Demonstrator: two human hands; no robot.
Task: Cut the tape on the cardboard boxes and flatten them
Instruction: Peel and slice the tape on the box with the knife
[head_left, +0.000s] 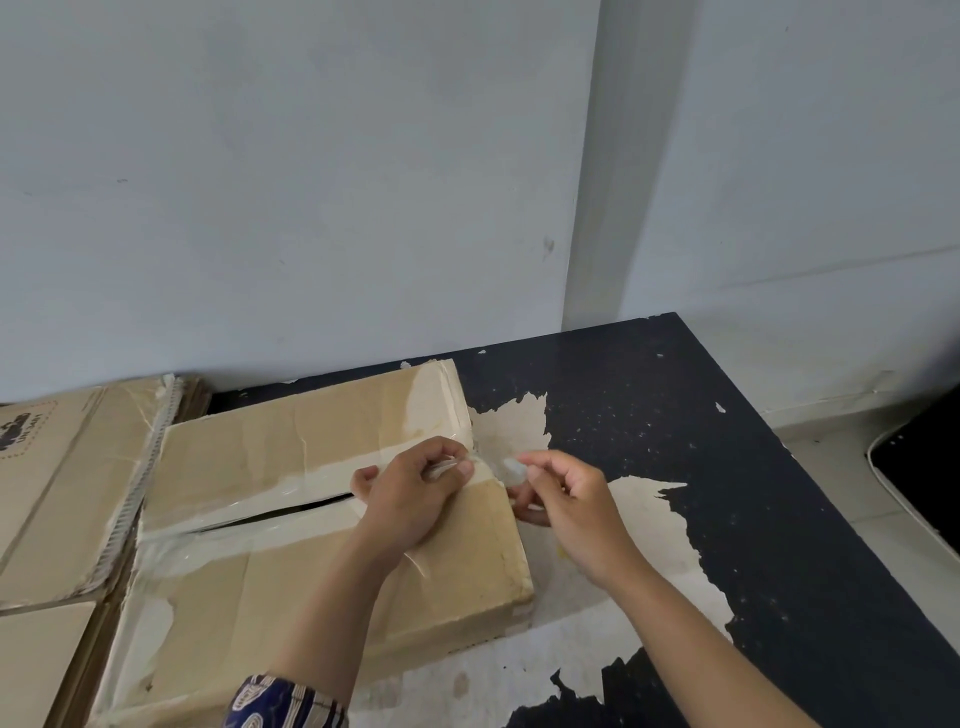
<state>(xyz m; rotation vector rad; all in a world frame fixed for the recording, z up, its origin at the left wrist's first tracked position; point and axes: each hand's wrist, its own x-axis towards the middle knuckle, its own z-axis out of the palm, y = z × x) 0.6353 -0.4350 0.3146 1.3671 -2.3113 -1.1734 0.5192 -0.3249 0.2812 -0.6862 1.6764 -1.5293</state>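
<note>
**Pale walls, a worn black tabletop**

A plain pale blue-grey wall (291, 182) fills the upper view, far above the fingers. Right of them, a vertical corner post (608, 171) in the same paint steps forward, and a further wall (810, 156) continues beyond it. Under the fingers lies a black table (779, 519), its dark coating peeled away in ragged patches of bare beige (519, 426). At far right, below the table's edge, light floor tiles (841, 467) show. Light is soft and even.
</note>
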